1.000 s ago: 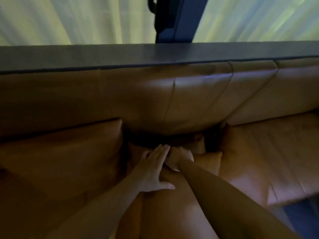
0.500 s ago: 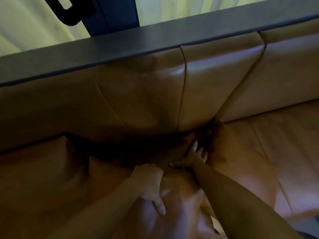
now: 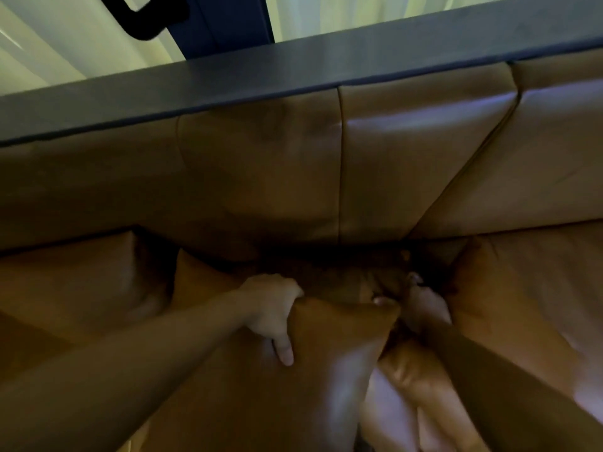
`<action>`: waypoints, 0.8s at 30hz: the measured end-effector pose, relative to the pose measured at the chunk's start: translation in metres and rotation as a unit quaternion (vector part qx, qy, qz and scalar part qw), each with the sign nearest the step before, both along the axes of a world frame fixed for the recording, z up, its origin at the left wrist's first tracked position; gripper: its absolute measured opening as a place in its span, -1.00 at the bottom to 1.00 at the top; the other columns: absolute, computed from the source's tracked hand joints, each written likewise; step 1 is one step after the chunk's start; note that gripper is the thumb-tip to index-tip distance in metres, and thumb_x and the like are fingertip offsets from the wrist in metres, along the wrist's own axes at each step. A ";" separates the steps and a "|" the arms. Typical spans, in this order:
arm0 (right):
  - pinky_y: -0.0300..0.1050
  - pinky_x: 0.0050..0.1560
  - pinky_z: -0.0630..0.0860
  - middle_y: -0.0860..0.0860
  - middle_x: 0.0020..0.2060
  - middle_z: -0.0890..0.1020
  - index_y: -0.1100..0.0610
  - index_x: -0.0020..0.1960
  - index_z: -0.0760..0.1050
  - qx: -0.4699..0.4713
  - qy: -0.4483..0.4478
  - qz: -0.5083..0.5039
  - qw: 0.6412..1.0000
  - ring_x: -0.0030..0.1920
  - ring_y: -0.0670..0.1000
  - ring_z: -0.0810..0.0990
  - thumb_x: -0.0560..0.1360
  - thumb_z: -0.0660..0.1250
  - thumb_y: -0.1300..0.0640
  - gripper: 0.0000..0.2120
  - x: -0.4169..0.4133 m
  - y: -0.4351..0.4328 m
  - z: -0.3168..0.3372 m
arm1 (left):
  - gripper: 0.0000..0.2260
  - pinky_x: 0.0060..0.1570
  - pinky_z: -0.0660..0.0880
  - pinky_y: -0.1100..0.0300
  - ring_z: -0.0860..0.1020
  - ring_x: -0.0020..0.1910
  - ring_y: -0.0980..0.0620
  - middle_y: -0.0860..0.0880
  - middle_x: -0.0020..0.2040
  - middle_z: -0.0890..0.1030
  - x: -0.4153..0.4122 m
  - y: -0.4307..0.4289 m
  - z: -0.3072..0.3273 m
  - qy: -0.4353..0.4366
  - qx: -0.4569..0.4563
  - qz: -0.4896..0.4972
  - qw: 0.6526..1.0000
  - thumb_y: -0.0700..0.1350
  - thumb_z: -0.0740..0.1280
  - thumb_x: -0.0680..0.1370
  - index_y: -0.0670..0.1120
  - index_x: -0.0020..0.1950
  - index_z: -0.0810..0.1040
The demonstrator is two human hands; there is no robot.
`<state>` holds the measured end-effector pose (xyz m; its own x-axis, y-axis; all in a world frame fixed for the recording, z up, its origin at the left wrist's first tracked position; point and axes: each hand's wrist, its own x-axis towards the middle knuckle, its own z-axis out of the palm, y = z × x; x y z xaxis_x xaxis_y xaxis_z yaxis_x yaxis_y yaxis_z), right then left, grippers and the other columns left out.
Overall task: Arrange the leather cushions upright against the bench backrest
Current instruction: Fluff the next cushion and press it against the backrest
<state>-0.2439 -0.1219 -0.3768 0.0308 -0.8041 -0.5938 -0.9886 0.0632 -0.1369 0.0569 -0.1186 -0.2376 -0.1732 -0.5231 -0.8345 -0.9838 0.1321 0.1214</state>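
A tan leather cushion (image 3: 329,360) lies in front of me, its top edge held between both hands. My left hand (image 3: 270,308) grips the cushion's upper left edge, thumb on its face. My right hand (image 3: 421,305) grips its upper right corner, fingers curled behind into the dark gap at the foot of the backrest (image 3: 391,164). Another tan cushion (image 3: 71,288) stands at the left against the backrest, and one more (image 3: 509,308) leans at the right. A paler cushion (image 3: 411,380) shows under my right forearm.
A dark flat ledge (image 3: 293,70) tops the panelled leather backrest. Behind it hang pale curtains (image 3: 65,50) and a dark blue frame (image 3: 222,24). The bench seat (image 3: 561,256) runs off to the right.
My view has moved closer. Both hands have closed on the cushion's top edge, the left sliding up to it and the right coming back from the gap; the top edge has risen.
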 end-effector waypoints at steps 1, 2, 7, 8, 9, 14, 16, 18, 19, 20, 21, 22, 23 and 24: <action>0.04 0.06 0.57 0.22 0.16 0.66 0.32 0.40 0.19 -0.017 0.020 -0.003 1.000 0.15 0.22 0.66 0.37 0.14 -0.54 0.01 -0.022 -0.007 0.010 | -0.31 0.06 0.63 -0.03 0.65 0.04 -0.01 0.10 0.06 0.66 0.001 -0.004 0.002 0.032 -0.035 -0.005 0.999 0.27 0.66 0.12 0.13 0.17 0.57; 0.04 0.04 0.57 0.22 0.16 0.67 0.31 0.39 0.22 -0.036 0.040 -0.009 0.999 0.14 0.22 0.67 0.33 0.13 -0.56 0.04 -0.043 -0.016 0.017 | -0.24 0.10 0.61 -0.02 0.64 0.08 0.00 0.11 0.09 0.64 -0.002 -0.006 0.010 0.055 -0.031 0.008 0.998 0.31 0.66 0.07 0.13 0.21 0.56; 0.12 0.12 0.53 0.24 0.24 0.61 0.20 0.51 0.11 -0.003 0.086 -0.118 0.989 0.22 0.25 0.62 0.28 0.29 -0.59 0.12 -0.119 -0.052 0.041 | -0.15 0.17 0.59 -0.02 0.62 0.15 0.00 0.09 0.19 0.65 -0.049 -0.036 0.046 0.148 -0.022 0.046 0.988 0.28 0.70 0.07 0.05 0.29 0.57; 0.17 0.22 0.48 0.25 0.34 0.54 0.17 0.57 0.03 0.026 0.082 -0.167 0.982 0.30 0.26 0.56 0.33 0.33 -0.54 0.13 -0.122 -0.052 0.041 | -0.14 0.17 0.60 -0.03 0.62 0.15 -0.02 0.09 0.18 0.65 -0.054 -0.040 0.046 0.151 -0.025 0.063 0.986 0.28 0.71 0.06 0.05 0.29 0.57; 0.22 0.32 0.41 0.26 0.43 0.44 0.16 0.61 -0.03 0.038 0.078 -0.228 0.970 0.39 0.28 0.47 0.39 0.35 -0.47 0.10 -0.120 -0.050 0.041 | -0.13 0.16 0.60 -0.04 0.62 0.16 -0.03 0.08 0.18 0.65 -0.058 -0.043 0.047 0.152 -0.036 0.066 0.985 0.27 0.71 0.05 0.05 0.29 0.57; 0.01 0.08 0.61 0.21 0.17 0.61 0.15 0.33 0.49 -0.035 -0.179 -0.233 0.955 0.18 0.21 0.62 0.47 0.37 -0.17 -0.45 -0.039 -0.072 0.103 | -0.17 0.15 0.61 -0.04 0.62 0.15 -0.04 0.07 0.18 0.64 -0.048 -0.045 0.058 0.175 -0.070 0.088 0.978 0.26 0.71 0.09 0.04 0.28 0.57; -0.34 -0.26 0.58 0.16 -0.05 0.65 0.11 -0.02 0.58 0.057 -0.412 -0.284 0.864 -0.21 -0.15 0.69 0.63 0.29 -0.01 -0.79 0.002 -0.064 0.153 | -0.19 0.13 0.60 0.00 0.62 0.11 0.00 0.09 0.16 0.65 -0.039 -0.034 0.069 0.189 -0.110 0.059 0.974 0.29 0.69 0.10 0.04 0.26 0.58; -0.34 -0.33 0.58 0.28 -0.26 0.67 0.26 -0.27 0.63 0.276 -0.596 -0.294 0.694 -0.40 -0.13 0.69 0.70 -0.07 -0.19 -0.25 0.028 -0.052 0.197 | -0.20 0.12 0.54 0.08 0.57 0.11 0.02 0.10 0.18 0.63 -0.025 -0.024 0.084 0.182 -0.171 0.024 0.968 0.33 0.65 0.14 0.04 0.27 0.55; -0.28 -0.06 0.61 0.41 -0.18 0.67 0.48 -0.18 0.63 0.370 -0.647 -0.279 0.605 -0.16 -0.03 0.76 0.63 -0.12 -0.32 -0.06 0.043 -0.055 0.215 | -0.22 0.11 0.50 0.10 0.56 0.10 0.04 0.09 0.16 0.62 -0.015 -0.021 0.093 0.188 -0.199 0.018 0.962 0.34 0.65 0.16 0.05 0.26 0.54; -0.10 0.25 0.54 0.48 0.08 0.62 0.55 0.13 0.57 0.430 -0.691 -0.219 0.538 0.16 0.11 0.70 0.52 -0.02 -0.44 0.01 0.057 -0.056 0.230 | -0.26 0.08 0.49 0.13 0.56 0.07 0.06 0.09 0.13 0.62 -0.003 -0.018 0.099 0.207 -0.218 0.025 0.953 0.32 0.65 0.16 0.05 0.22 0.54; 0.01 0.37 0.46 0.41 0.30 0.55 0.39 0.33 0.54 0.426 -0.705 -0.199 0.531 0.33 0.18 0.59 0.40 0.14 -0.52 0.01 0.064 -0.057 0.234 | -0.32 0.05 0.51 0.14 0.57 0.03 0.08 0.10 0.08 0.62 0.013 -0.016 0.105 0.231 -0.229 0.044 0.945 0.29 0.67 0.16 0.05 0.15 0.55; 0.02 0.34 0.49 0.31 0.38 0.52 0.20 0.35 0.59 0.422 -0.698 -0.151 0.558 0.35 0.16 0.58 0.32 0.24 -0.58 -0.03 0.071 -0.057 0.244 | -0.39 0.00 0.53 0.14 0.58 -0.02 0.11 0.10 0.02 0.62 0.030 -0.013 0.109 0.260 -0.241 0.080 0.932 0.25 0.69 0.15 0.06 0.05 0.55; -0.02 0.34 0.49 0.29 0.43 0.48 0.19 0.35 0.60 0.436 -0.689 -0.137 0.562 0.36 0.17 0.57 0.38 0.29 -0.54 -0.10 0.074 -0.057 0.243 | -0.45 -0.06 0.54 0.16 0.58 -0.06 0.14 0.11 -0.03 0.61 0.050 -0.009 0.113 0.288 -0.249 0.130 0.916 0.19 0.71 0.15 0.06 -0.03 0.54; -0.02 0.39 0.45 0.28 0.46 0.45 0.23 0.44 0.50 0.439 -0.697 -0.109 0.557 0.41 0.21 0.51 0.52 0.32 -0.34 -0.25 0.077 -0.058 0.242 | -0.49 -0.10 0.54 0.22 0.59 -0.07 0.18 0.12 -0.06 0.61 0.071 -0.005 0.115 0.318 -0.256 0.190 0.893 0.11 0.73 0.16 0.06 -0.07 0.55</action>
